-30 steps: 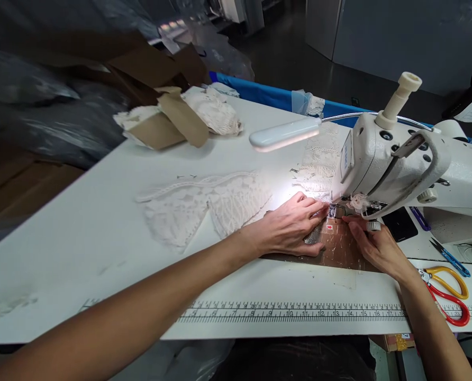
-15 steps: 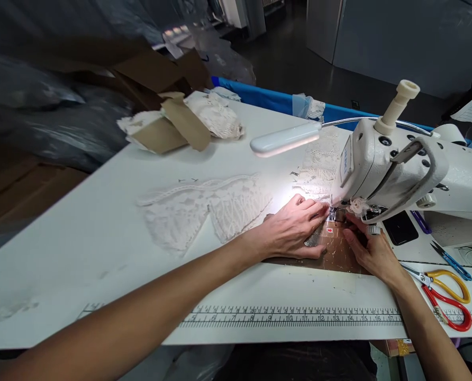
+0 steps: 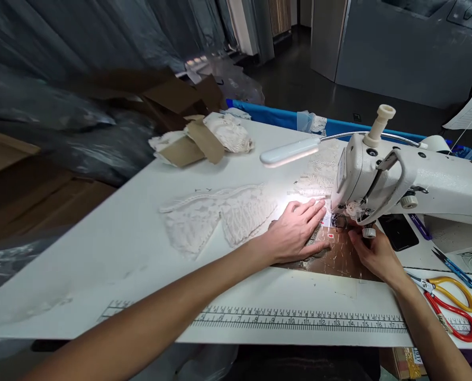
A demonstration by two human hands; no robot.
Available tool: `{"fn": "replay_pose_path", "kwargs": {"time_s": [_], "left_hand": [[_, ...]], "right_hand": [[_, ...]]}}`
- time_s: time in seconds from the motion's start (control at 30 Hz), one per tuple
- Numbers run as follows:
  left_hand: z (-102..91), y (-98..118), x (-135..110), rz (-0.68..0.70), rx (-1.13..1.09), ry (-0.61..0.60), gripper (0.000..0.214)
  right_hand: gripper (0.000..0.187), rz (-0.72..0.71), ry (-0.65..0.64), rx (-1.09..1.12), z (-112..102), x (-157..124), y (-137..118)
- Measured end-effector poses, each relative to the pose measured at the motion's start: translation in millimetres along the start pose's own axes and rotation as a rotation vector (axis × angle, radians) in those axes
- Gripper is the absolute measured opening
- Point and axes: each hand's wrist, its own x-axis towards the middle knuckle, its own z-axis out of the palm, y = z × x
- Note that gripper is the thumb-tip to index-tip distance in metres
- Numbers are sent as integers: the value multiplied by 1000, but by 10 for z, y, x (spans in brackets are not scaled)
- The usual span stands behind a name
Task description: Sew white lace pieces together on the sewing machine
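Two hands flat and open: left hand (image 3: 297, 233) pins lace (image 3: 236, 214) at 9 o'clock of presser foot (image 3: 339, 221); right hand (image 3: 373, 253) at 5 o'clock.

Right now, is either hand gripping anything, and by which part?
Neither visibly grips. The left hand lies flat, fingers spread, pressing the white lace fabric near the white sewing machine. The right hand rests fingertips by the presser foot; any pinch is hidden.

Sewing machine (image 3: 410, 180) on table (image 3: 112, 248), right side. Lamp (image 3: 289, 152) left of its head. Lace (image 3: 220, 217) left of left hand (image 3: 297, 233). Right hand (image 3: 374, 254) under machine head. Scissors (image 3: 450, 299) far right. Ruler (image 3: 299, 320) along near edge. Cardboard (image 3: 192, 145) at back.
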Motion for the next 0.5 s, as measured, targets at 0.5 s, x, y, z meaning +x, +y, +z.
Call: {"fn": "replay_pose_path", "kwargs": {"time_s": [0.5], "left_hand": [[-118,-503,484,179,157,-55,21]], "right_hand": [[33,291,210,643,-79,555,80]]}}
